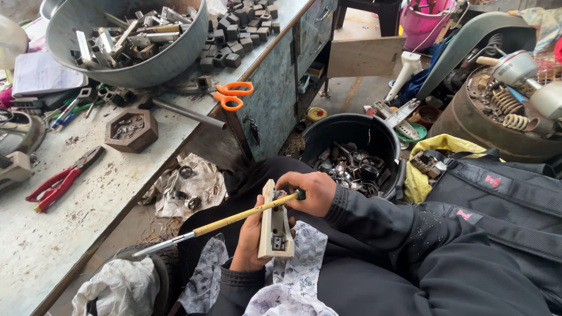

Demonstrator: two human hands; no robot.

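My left hand (249, 240) grips a cream plastic housing (274, 225), holding it upright over my lap; a small metal fitting shows at its lower end. My right hand (316, 192) is closed around the green-tipped end of a long yellow-handled screwdriver (234, 219). The tool lies across the housing, and its metal shaft points down to the left. Both hands meet just above my dark-clothed knees, over a patterned cloth (293, 275).
A black bucket (328, 126) of metal parts stands just beyond my hands. On the workbench (47, 234) to the left are red pliers (61, 181), orange scissors (233, 95), a hexagonal wooden tray (132, 130) and a grey basin (126, 70) of parts. Black bags (503, 187) lie to the right.
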